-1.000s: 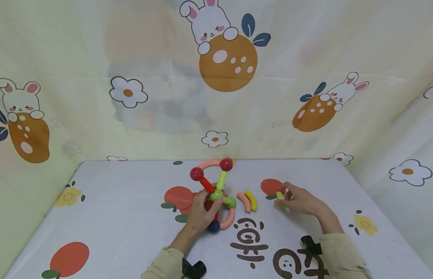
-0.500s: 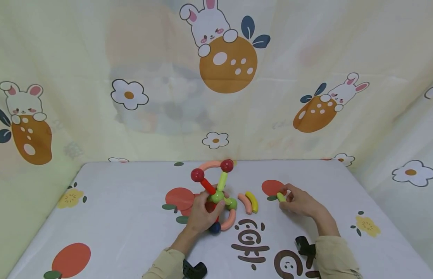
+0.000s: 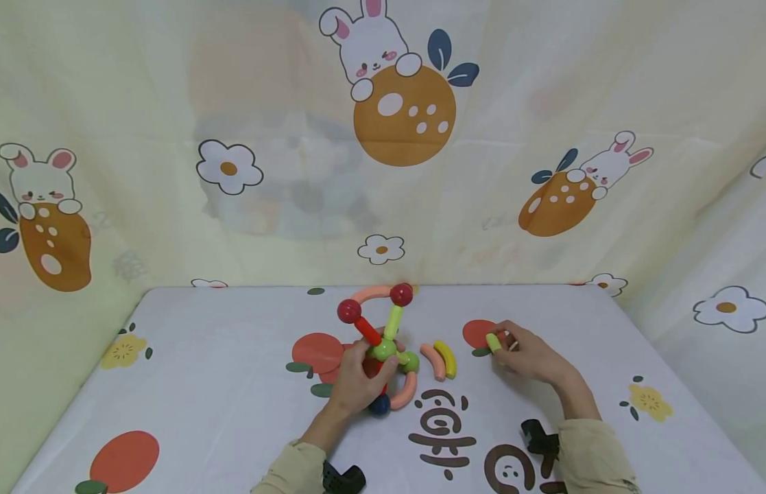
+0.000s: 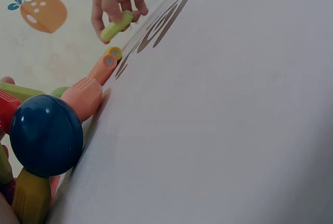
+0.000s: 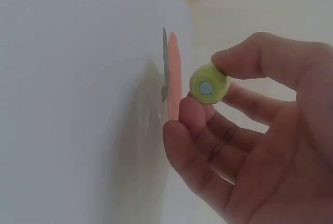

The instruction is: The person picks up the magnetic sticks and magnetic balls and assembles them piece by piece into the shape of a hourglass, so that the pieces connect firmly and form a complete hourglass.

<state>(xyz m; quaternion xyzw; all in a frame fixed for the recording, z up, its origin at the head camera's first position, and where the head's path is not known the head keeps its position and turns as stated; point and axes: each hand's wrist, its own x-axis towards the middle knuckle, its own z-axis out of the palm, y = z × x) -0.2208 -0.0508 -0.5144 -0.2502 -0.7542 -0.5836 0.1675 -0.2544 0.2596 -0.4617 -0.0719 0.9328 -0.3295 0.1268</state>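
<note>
My left hand (image 3: 356, 383) grips a structure of magnetic rods and balls near the table's middle. Two red balls (image 3: 349, 311) top it, joined by a curved pink rod (image 3: 372, 293); green balls (image 3: 384, 350) sit lower, and a dark blue ball (image 4: 47, 135) is at its near end. My right hand (image 3: 533, 355) pinches a short light-green rod (image 3: 493, 342) between thumb and fingers, off to the right. In the right wrist view a silvery disc shows in the end of that green rod (image 5: 209, 84).
A loose curved pink rod (image 3: 433, 361) and a curved yellow rod (image 3: 445, 358) lie side by side, between the structure and my right hand. The white printed cloth (image 3: 222, 412) covers the table, and a patterned curtain (image 3: 284, 226) hangs behind it.
The right hand keeps its pinch on the light-green rod and has turned it slightly, raising it a little. My left hand and the structure stay nearly still.
</note>
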